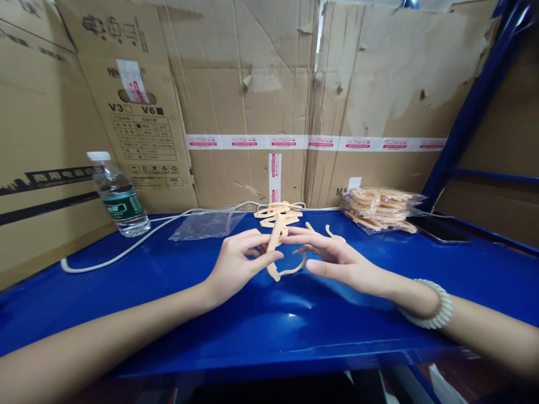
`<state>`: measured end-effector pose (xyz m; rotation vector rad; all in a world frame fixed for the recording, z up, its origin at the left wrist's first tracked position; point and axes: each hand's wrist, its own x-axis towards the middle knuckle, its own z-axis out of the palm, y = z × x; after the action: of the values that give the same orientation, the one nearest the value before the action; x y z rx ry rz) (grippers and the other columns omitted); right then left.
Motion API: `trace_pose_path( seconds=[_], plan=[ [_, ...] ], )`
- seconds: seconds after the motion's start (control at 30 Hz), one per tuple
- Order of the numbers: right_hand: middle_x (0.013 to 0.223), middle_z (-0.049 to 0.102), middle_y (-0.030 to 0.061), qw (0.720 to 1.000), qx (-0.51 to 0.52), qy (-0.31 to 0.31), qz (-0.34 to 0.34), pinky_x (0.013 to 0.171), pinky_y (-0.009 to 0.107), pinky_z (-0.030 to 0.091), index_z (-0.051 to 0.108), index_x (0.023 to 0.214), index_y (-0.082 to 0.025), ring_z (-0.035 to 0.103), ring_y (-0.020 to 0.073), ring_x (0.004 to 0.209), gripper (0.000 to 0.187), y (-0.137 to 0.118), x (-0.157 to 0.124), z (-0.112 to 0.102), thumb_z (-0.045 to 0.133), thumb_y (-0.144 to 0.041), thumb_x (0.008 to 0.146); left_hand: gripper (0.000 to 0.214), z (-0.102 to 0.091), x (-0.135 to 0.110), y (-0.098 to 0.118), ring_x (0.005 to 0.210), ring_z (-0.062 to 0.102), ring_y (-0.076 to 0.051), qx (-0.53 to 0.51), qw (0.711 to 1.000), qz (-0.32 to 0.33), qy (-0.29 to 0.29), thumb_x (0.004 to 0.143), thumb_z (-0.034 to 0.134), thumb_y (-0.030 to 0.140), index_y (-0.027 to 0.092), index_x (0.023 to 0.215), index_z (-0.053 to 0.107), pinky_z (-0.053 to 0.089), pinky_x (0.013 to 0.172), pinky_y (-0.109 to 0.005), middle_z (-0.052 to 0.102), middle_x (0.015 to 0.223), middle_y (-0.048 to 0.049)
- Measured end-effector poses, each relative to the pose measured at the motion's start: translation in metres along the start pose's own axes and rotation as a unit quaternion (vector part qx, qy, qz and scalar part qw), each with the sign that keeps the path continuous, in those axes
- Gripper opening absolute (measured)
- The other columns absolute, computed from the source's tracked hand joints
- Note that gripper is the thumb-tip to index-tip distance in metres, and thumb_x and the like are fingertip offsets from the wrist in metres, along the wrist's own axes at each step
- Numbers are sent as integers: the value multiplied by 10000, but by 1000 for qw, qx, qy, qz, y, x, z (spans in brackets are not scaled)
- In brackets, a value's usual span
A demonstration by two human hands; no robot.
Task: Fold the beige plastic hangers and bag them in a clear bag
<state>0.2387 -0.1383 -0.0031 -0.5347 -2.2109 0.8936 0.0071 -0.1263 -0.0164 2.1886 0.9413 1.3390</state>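
Observation:
My left hand (240, 258) pinches a peach plastic hook-shaped piece (278, 247) between thumb and fingers, just above the blue table (168, 292). My right hand (332, 258) meets it from the right, fingertips closed on the same piece near its top. The piece's curved lower end hangs between the two hands. Right behind the hands lies a small loose pile of the same peach pieces (278, 213), and another loose piece (332, 231) sits beside my right hand. A white bead bracelet (435, 306) circles my right wrist.
A clear bag full of peach pieces (381, 209) lies at the back right beside a dark phone (442, 231). An empty clear bag (206, 224), a water bottle (120, 196) and a white cable (126, 249) sit to the left. Cardboard walls (252, 84) enclose the table.

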Motion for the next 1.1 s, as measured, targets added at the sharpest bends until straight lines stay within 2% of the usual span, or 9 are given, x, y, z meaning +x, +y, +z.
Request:
trace_pose_path(
  seconds=[0.2,0.33,0.4,0.5,0.6,0.73,0.8,0.93,1.1],
  plan=[
    [1251,624,73,993,99,67,17,1055,421,397,633,1171,-224,533,223,1217,293,5,2,-4,618,-325,896,170,-1,-1,7,734,601,-161,26,999,19,-15,858,641,296,193,956,734,493,615,-236,655,820,-35],
    [979,680,59,973,117,183,81,838,349,521,595,944,-184,678,205,922,228,6,4,-7,660,-380,847,244,-2,0,1,722,583,-154,94,994,44,-16,911,566,272,190,1115,673,477,632,-242,632,832,-32],
    [878,658,30,965,100,209,123,696,298,528,542,917,-186,688,172,748,275,8,5,-9,680,-403,818,272,-2,-1,-5,758,585,-157,148,985,81,-39,941,515,251,188,1173,641,470,681,-254,630,869,-40],
    [807,657,31,973,79,122,180,570,249,478,543,924,-163,618,118,599,321,14,5,-8,651,-447,822,312,-1,-4,-12,765,598,-148,233,962,124,-67,978,442,258,194,1245,590,465,692,-250,625,928,-49],
    [706,673,49,975,67,27,209,502,230,427,562,866,-138,533,97,518,369,21,5,-3,563,-508,864,354,2,-8,-16,662,599,-129,349,918,169,-87,998,385,294,214,1312,528,434,579,-227,635,936,-45],
    [671,678,46,974,82,-8,213,485,214,423,583,851,-130,529,91,500,399,24,5,5,580,-529,847,330,5,-8,-16,570,598,-129,453,841,268,-126,983,369,229,197,1258,549,351,467,-220,640,802,-27],
    [674,679,38,972,102,-18,213,491,211,442,601,874,-127,545,89,498,399,21,5,6,610,-523,833,302,7,-7,-14,532,586,-124,482,816,288,-137,973,369,207,181,1192,574,304,433,-219,614,717,-17],
    [660,671,22,957,140,-41,249,410,185,409,607,936,-123,524,72,416,406,15,5,5,602,-519,846,241,8,-6,-11,464,544,-120,502,800,296,-140,964,366,216,160,982,599,215,396,-238,579,639,-8],
    [551,615,-6,960,76,-67,261,339,155,340,606,907,-125,477,64,348,418,12,1,5,507,-531,898,181,6,-6,-11,429,528,-137,505,786,326,-145,911,384,142,157,849,553,151,394,-278,536,574,1]
  ],
)
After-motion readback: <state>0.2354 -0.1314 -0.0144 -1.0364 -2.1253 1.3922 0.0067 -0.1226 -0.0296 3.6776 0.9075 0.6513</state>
